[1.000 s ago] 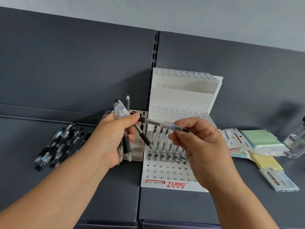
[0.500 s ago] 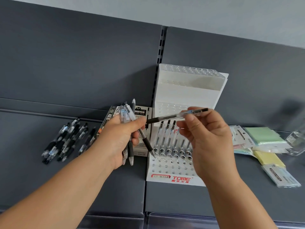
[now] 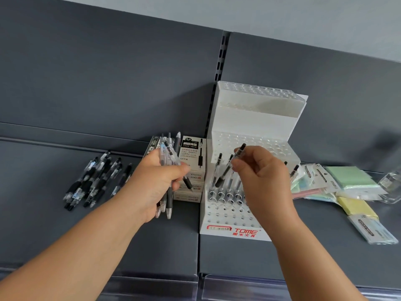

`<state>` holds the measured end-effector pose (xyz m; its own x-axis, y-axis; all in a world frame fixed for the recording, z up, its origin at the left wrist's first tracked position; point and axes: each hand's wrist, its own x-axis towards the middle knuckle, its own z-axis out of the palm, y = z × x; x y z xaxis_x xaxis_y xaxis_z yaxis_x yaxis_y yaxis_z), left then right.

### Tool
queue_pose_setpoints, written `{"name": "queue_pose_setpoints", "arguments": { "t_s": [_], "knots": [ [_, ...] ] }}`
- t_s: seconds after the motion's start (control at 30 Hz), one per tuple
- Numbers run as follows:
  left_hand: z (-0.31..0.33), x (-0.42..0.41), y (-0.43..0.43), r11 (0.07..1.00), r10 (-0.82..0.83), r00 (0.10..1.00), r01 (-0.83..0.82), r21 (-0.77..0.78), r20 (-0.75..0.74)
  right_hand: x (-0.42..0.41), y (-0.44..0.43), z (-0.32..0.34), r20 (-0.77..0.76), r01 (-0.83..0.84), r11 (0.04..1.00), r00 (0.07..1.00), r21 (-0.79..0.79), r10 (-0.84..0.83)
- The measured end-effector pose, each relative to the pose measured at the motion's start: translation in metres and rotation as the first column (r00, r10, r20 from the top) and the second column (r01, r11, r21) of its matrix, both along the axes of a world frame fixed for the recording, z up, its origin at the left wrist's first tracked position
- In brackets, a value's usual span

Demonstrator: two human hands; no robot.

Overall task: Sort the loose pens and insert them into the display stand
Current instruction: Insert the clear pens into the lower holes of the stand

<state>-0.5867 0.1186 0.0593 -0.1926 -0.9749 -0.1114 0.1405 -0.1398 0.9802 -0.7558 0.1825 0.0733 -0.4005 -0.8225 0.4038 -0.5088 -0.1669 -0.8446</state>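
A white stepped display stand (image 3: 230, 232) with rows of holes sits on the dark shelf. Several clear pens with black grips stand in its lowest tier. My right hand (image 3: 263, 181) pinches a single pen (image 3: 227, 170), tilted with its tip down-left, just above the stand's left holes. My left hand (image 3: 155, 183) grips a bundle of pens (image 3: 168, 157) left of the stand. A pile of loose pens (image 3: 95, 181) lies on the shelf further left.
Stacked pen boxes (image 3: 191, 170) stand between my left hand and the stand. Packs of pastel sticky notes (image 3: 351, 179) and packaged items (image 3: 373, 231) lie to the right, with a clear container (image 3: 390, 185) at the right edge. The shelf's back panel rises behind.
My right hand has swung the single pen from nearly level to steeply tilted, tip down toward the stand's left holes. My left hand keeps its bundle, shifted slightly.
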Motion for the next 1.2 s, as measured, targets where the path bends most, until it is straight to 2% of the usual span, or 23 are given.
{"name": "queue_pose_setpoints", "arguments": {
  "t_s": [0.23,0.4,0.5,0.67,0.77,0.87,1.0,1.2],
  "knots": [
    [-0.001,0.004,-0.003,1.000,-0.011,0.999,0.012,-0.016,0.031,0.004,-0.003,0.003,-0.054,-0.007,1.000,0.998,0.027,0.008],
    [-0.001,0.004,-0.003,0.999,-0.033,0.999,0.035,-0.032,0.041,0.008,-0.009,-0.020,-0.116,0.006,0.981,0.993,0.195,0.017],
    [-0.001,0.004,-0.003,0.998,-0.041,0.998,0.043,-0.041,0.049,0.011,-0.011,-0.030,-0.057,0.057,0.982,0.997,0.181,-0.048],
    [0.001,0.003,-0.002,0.995,-0.064,0.995,0.070,-0.075,0.081,0.011,-0.011,-0.026,-0.110,0.074,0.976,0.993,0.206,-0.052],
    [0.003,0.002,0.000,0.990,-0.083,0.991,0.095,-0.107,0.109,0.015,-0.005,-0.020,-0.127,0.095,0.990,0.989,0.103,-0.081],
    [0.006,-0.002,0.003,0.977,-0.100,0.980,0.129,-0.170,0.169,0.025,0.001,-0.001,-0.027,-0.014,1.000,1.000,-0.010,0.013],
    [0.013,-0.010,0.011,0.947,-0.154,0.965,0.205,-0.247,0.211,0.035,-0.001,0.018,0.078,-0.192,0.980,0.979,0.047,0.188],
    [0.014,-0.013,0.013,0.942,-0.192,0.960,0.238,-0.236,0.204,0.025,0.000,0.016,0.160,-0.154,0.988,0.975,0.006,0.151]
  ]
}}
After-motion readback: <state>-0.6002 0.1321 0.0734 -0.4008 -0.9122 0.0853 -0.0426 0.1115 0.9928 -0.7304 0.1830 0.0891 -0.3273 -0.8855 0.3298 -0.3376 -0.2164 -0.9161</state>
